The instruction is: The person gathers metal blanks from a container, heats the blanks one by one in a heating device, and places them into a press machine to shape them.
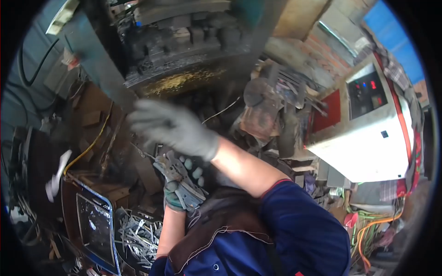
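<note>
My left hand (174, 197), in a dark green glove, is closed around several flat grey metal pieces (180, 178) held near my body. Its thumb lies on the near side, and its fingertips show past the far side. My right hand (177, 131), in a grey glove, reaches across to the left above them, smeared by motion. Its fingers look spread with nothing in them. Away to the left is a pale, elongated piece (59, 177), blurred; I cannot tell whether it is in the air.
A dark press-like machine (184, 50) with yellowish flakes (184, 82) stands ahead. On the right is a white control cabinet (368, 147) with a lit display. A blue-rimmed frame (111, 230) stands lower left, beside a heap of metal strips (140, 237). A yellow cable (87, 149) runs nearby.
</note>
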